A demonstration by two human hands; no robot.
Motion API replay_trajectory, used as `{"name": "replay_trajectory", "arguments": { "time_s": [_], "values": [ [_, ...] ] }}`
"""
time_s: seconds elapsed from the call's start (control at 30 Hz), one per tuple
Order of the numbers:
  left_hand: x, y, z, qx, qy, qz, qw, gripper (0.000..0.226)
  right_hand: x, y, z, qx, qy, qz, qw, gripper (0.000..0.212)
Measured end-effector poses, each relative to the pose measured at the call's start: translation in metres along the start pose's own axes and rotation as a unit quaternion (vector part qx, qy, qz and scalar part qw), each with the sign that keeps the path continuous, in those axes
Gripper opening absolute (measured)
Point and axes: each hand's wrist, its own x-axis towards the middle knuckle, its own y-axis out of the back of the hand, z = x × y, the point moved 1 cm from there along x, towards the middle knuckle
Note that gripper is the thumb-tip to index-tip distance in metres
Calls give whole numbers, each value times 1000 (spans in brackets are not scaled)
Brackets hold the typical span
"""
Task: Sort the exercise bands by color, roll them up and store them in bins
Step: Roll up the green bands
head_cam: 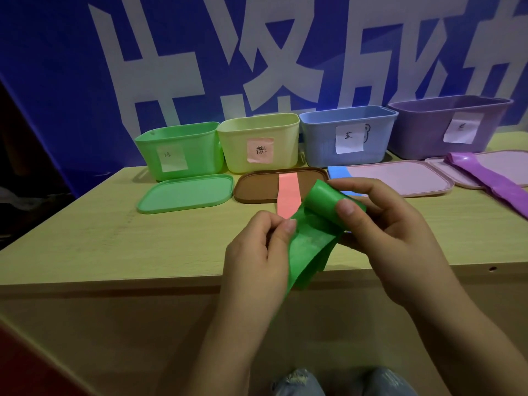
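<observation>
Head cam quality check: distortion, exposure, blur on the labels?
Head view: wide-angle bend bows the table edge; dim, bluish light, dark left corner; green band and both hands sharp; green bin label faint, purple bin label smeared, unreadable.

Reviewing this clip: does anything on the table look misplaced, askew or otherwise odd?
Nothing looks damaged or spilled. One mismatch: the pink band lies across a brown lid in front of a yellow bin, so lid and bin colors don't follow the pattern of the green bin with its green lid.
</observation>
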Motion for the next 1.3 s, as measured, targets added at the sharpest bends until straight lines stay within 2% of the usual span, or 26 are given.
{"name": "replay_trajectory", "arguments": {
  "time_s": [0.07,0.13,0.27,0.4,0.53,0.67,0.83,1.0,1.17,1.3],
  "values": [
    [1,0,-5,-12,2,-4,1000,15,1,1,0,47,-27,-5,999,15],
    [2,-2,-10,-39,18,-2,999,7,1,2,2,80,-50,-11,995,22],
    [1,-5,-11,-72,11,1,997,22,4,2,3,124,-67,-34,989,26],
    [-1,-5,-10,-68,-1,-25,997,17,5,4,1,127,-68,-39,989,27],
    [1,-3,-8,-70,20,-48,996,9,3,4,0,93,-60,-30,993,31],
    [4,3,-6,-118,33,-103,987,19,1,6,-3,54,-50,-44,996,22],
    [2,10,-7,-289,117,-187,932,23,-1,9,-10,16,-26,-80,996,21],
    [0,11,-4,-316,122,-238,910,29,-3,12,-15,-27,-8,-105,994,24],
    [-2,9,-2,-288,109,-219,926,22,-4,12,-16,-61,10,-95,994,21],
    [-5,7,1,-249,102,-204,941,26,-6,7,-14,-85,32,-86,992,25]
  ]
}}
